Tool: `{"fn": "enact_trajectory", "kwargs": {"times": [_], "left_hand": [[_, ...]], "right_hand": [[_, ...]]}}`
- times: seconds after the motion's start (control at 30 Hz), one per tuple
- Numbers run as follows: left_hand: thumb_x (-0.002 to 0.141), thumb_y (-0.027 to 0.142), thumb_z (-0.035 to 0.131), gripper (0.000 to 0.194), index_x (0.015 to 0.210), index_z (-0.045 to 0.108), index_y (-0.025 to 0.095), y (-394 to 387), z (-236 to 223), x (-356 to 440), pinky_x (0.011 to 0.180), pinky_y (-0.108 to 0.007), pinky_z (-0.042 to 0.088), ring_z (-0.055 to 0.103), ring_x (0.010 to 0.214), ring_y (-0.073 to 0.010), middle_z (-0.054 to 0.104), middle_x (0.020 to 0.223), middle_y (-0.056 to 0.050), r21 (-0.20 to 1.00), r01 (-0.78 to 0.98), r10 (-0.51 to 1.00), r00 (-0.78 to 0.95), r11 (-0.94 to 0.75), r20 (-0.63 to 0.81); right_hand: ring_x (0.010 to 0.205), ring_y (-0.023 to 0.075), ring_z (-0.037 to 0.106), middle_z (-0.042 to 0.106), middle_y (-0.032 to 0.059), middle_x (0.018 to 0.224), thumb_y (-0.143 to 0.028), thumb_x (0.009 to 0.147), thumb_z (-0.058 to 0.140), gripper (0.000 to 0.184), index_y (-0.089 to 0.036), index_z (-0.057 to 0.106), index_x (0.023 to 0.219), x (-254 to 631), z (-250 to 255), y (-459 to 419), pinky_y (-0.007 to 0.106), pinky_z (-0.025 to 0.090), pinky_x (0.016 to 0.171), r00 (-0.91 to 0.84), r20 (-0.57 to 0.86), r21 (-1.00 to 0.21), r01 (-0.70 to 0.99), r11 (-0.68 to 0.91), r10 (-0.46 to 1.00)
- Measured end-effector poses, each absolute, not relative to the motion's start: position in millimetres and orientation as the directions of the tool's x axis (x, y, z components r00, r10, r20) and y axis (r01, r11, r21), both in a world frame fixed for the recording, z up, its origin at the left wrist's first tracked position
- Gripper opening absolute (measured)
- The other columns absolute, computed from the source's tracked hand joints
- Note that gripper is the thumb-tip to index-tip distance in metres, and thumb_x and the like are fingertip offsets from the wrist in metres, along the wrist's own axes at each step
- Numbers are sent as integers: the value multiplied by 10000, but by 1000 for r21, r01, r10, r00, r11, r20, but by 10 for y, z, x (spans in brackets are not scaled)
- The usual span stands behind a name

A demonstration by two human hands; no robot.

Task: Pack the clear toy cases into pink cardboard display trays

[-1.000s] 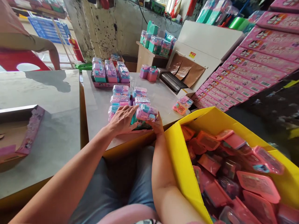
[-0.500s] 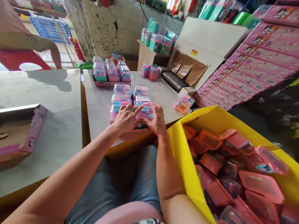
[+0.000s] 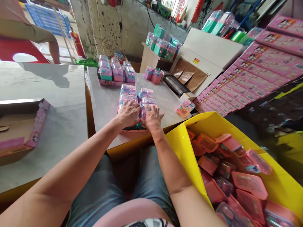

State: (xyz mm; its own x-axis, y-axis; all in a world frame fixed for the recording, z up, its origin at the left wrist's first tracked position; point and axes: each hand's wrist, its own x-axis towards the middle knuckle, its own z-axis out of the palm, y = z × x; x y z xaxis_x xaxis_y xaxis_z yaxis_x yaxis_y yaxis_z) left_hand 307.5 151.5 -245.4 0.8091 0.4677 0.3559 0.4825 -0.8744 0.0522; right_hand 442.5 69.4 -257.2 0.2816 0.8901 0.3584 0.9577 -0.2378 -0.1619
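Note:
Two rows of small clear-lidded plastic boxes (image 3: 128, 90) in pink, purple and teal stand in a shallow pink carton (image 3: 134, 130) in front of me. My left hand (image 3: 129, 113) lies over the near boxes of the left row, its fingers spread. On the near part of the right row rests my right hand (image 3: 152, 117), fingers apart and thumb out to the side. Both palms hide the nearest boxes, and the hands almost meet between the rows.
A yellow bin (image 3: 180, 138) of orange-pink boxes stands at my right. An orange box (image 3: 185, 108) lies near the table edge. Behind are a filled carton (image 3: 117, 83), a white machine (image 3: 203, 50) and stacked pink cartons (image 3: 251, 66). Left sits an open carton (image 3: 40, 126); a person's arm (image 3: 53, 47) shows beyond.
My right hand has turned from the right side of the boxes to lie on top of them, fingers spreading. My left hand stays over the left row. The view has shifted slightly.

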Motion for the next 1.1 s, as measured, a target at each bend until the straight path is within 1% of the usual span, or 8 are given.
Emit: {"fn": "enact_trajectory", "kwargs": {"times": [0.33, 0.47, 0.6, 0.7, 0.8, 0.9, 1.0, 1.1], "left_hand": [[803, 351, 644, 484, 1251, 611, 173, 1537, -2379, 2997, 1112, -562, 338, 375, 1426, -346, 590, 1358, -152, 39, 517, 506, 816, -855, 280], [848, 362, 594, 461, 1271, 595, 176, 1547, -2340, 2952, 1113, -555, 340, 378, 1427, -331, 585, 1358, -149, 44, 509, 501, 823, -859, 268], [830, 342, 609, 550, 1339, 558, 141, 1484, -2354, 3044, 1141, -589, 290, 307, 1461, -390, 550, 1409, -171, 22, 521, 513, 832, -854, 214], [794, 294, 628, 667, 1419, 494, 107, 1460, -2368, 3083, 1152, -593, 274, 240, 1478, -433, 483, 1485, -187, 26, 520, 512, 831, -854, 218], [778, 331, 644, 783, 1504, 410, 155, 1532, -2319, 3045, 1150, -589, 300, 231, 1482, -440, 363, 1585, -161, 123, 466, 482, 860, -876, 168], [886, 374, 529, 676, 1518, 401, 169, 1694, -2234, 3043, 1180, -545, 304, 267, 1490, -367, 327, 1612, -141, 265, 464, 518, 833, -845, 193], [992, 405, 364, 628, 1547, 346, 110, 1865, -2214, 3154, 1223, -549, 224, 140, 1539, -352, 232, 1653, -146, 328, 642, 720, 631, -693, 288], [1012, 450, 303, 679, 1577, 260, 74, 1970, -2294, 3295, 1222, -621, 135, 54, 1548, -376, 127, 1672, -155, 281, 763, 811, 568, -582, 139]], "right_hand": [[1386, 361, 343, 434, 126, 1510, -214, 704, 819, 803, -290, 474, 1424, 4401, -2490, 669, 678, 249, 1125, 362, 274, -130, 932, -338, 891], [1426, 359, 304, 398, 119, 1545, -211, 796, 720, 713, -286, 449, 1451, 4299, -2431, 683, 661, 248, 1125, 355, 213, -43, 934, -354, 910], [1441, 377, 279, 358, 156, 1561, -262, 821, 697, 739, -247, 401, 1497, 4287, -2439, 687, 631, 242, 1139, 291, 161, 23, 954, -299, 943], [1448, 350, 297, 352, 171, 1561, -316, 804, 709, 832, -207, 341, 1542, 4464, -2380, 653, 581, 213, 1190, 177, 106, -45, 984, -173, 979], [1455, 248, 340, 384, 139, 1562, -347, 900, 562, 753, -158, 276, 1571, 4710, -2225, 704, 431, 255, 1222, 60, 141, -259, 966, -22, 988], [1500, 236, 280, 336, 129, 1606, -411, 999, 371, 673, -125, 226, 1591, 4861, -2069, 948, 430, 243, 1235, 227, 256, -373, 920, -121, 939], [1551, 276, 138, 213, 122, 1658, -467, 1032, 260, 678, -108, 189, 1603, 4862, -2047, 1278, 549, 133, 1248, 355, 187, -321, 904, -284, 916], [1563, 266, 66, 116, 95, 1677, -486, 1038, 216, 686, -109, 157, 1608, 4807, -2191, 1482, 581, 60, 1246, 291, 35, -245, 930, -274, 956]]}}
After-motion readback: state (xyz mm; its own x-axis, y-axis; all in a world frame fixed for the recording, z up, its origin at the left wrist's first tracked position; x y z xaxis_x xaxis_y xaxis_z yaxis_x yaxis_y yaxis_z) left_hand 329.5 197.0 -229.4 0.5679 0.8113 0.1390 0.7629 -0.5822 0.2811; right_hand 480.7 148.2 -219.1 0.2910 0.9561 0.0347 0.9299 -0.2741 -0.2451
